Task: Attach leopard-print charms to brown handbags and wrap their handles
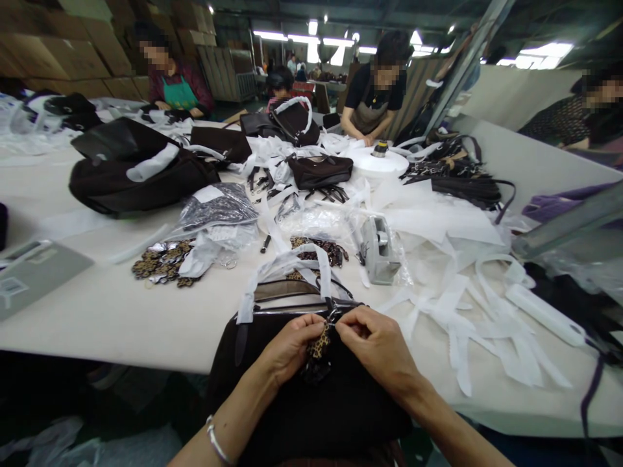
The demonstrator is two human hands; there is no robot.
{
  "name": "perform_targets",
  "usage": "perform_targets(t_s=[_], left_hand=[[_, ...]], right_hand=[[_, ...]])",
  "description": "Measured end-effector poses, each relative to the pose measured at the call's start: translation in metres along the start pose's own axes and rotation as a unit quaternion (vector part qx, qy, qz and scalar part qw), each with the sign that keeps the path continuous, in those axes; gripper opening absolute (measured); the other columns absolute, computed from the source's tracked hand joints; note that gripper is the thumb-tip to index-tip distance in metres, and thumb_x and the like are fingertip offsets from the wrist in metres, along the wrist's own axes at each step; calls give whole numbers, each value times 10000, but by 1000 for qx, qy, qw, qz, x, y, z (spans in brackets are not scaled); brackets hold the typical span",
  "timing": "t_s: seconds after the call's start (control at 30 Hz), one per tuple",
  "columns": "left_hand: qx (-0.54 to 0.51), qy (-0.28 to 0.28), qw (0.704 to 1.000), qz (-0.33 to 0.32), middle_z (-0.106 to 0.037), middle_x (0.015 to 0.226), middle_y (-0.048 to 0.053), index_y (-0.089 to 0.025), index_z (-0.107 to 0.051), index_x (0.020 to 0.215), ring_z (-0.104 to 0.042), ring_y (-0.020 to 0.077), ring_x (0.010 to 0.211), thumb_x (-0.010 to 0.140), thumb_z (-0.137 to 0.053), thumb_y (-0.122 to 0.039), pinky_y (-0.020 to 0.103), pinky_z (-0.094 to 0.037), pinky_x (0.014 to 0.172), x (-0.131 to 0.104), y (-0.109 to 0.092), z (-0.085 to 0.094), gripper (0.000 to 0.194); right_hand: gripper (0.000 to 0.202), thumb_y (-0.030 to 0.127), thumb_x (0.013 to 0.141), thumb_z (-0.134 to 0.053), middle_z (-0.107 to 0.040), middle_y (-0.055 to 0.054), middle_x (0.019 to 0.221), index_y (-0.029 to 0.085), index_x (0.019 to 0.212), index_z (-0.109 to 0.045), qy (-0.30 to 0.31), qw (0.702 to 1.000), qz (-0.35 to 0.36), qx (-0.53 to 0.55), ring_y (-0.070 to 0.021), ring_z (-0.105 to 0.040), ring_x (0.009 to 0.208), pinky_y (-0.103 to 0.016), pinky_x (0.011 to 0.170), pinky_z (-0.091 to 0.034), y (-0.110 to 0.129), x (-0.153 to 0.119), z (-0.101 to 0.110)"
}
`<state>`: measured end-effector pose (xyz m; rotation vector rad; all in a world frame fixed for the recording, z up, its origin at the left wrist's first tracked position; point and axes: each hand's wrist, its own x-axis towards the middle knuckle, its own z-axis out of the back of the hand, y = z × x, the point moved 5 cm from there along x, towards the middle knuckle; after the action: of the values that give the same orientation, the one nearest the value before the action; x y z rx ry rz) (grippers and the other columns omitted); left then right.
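— Hands first?
— Both narrow, thumbs and forefingers pinched, meeting over a dark bag. Left hand has the upper end of a leopard-print charm. Right hand pinches a small metal piece close by; too small to make out its form.
— Where's the charm?
— Hanging against the bag's front, just under a metal ring near the base of a handle. Can't tell whether the two are linked.
— And the bag?
— At the table's near edge, directly before the person. Handles wrapped in white, arching up; pale zip across the top.
— Nearby?
— More leopard-print pieces heaped on the table, left of the bag. Beyond it, to the right, a grey tape dispenser. White strips scattered right of that.
— Others present?
— Across the table, one co-worker in a green apron, another in a brown apron. Further dark bags between.
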<state>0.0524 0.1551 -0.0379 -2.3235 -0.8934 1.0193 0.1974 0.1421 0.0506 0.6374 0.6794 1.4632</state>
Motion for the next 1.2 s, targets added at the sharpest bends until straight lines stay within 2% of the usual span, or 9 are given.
perform_targets(t_s=[0.2,0.4,0.47,0.6,0.67,0.77,0.9,1.03,1.2], left_hand=[[-40,18,999,3,-606,672,-3,-115,-617,754,-540,85,582,653,-841,-263,209,-407,604,6,-3,0,287],[-42,41,998,2,-612,652,2,-108,-628,728,-537,81,554,702,-813,-247,197,-419,577,4,-4,-4,233],[-43,50,998,10,-646,680,27,-100,-648,747,-562,91,564,731,-781,-229,197,-437,578,2,-2,-5,186],[-96,39,991,81,-723,827,114,-81,-686,832,-657,167,684,802,-685,-241,264,-518,680,-2,10,-9,163],[-132,31,985,103,-733,829,122,-87,-685,836,-686,209,749,824,-653,-250,313,-542,731,-4,16,-11,167],[-164,26,983,77,-723,762,82,-106,-670,817,-700,209,774,805,-670,-199,306,-551,743,-5,18,-12,94],[-157,50,985,61,-698,746,71,-97,-646,825,-690,186,723,806,-678,-187,326,-558,757,-5,17,-15,97],[-143,53,987,49,-684,763,66,-99,-621,821,-692,190,735,807,-682,-174,404,-539,869,-5,16,-15,97],[-129,58,989,35,-668,771,57,-104,-597,813,-683,174,720,834,-664,-188,386,-543,849,-3,18,-15,110]], right_hand=[[124,256,775,-625,-642,9,707,172,694,-669,186,959,-99,190,-136,-575,673,-233,631,-420,-1,-17,-20],[89,213,751,-680,-650,0,747,176,670,-671,158,964,-73,199,-141,-594,737,-249,718,-436,3,-31,-24],[126,263,765,-698,-680,-25,788,160,706,-656,184,917,-143,324,-144,-615,714,-265,712,-469,0,-36,-30],[201,313,791,-715,-697,-95,1029,151,843,-609,237,737,-242,585,-191,-678,877,-400,895,-501,5,-48,-41],[208,322,804,-704,-699,-103,1026,156,844,-586,263,715,-249,598,-212,-679,921,-436,915,-494,8,-54,-42],[214,342,794,-700,-708,-87,951,159,770,-592,280,817,-199,463,-219,-671,880,-384,843,-510,8,-53,-30],[135,272,815,-642,-708,-42,912,184,714,-654,155,969,-70,177,-195,-642,882,-308,838,-472,4,-30,7],[140,242,848,-581,-704,-20,964,214,762,-688,31,996,-7,78,-171,-639,896,-279,844,-459,-1,-9,22],[154,168,822,-566,-689,-22,878,207,698,-649,-4,998,57,20,-169,-628,855,-294,824,-457,-4,3,9]])
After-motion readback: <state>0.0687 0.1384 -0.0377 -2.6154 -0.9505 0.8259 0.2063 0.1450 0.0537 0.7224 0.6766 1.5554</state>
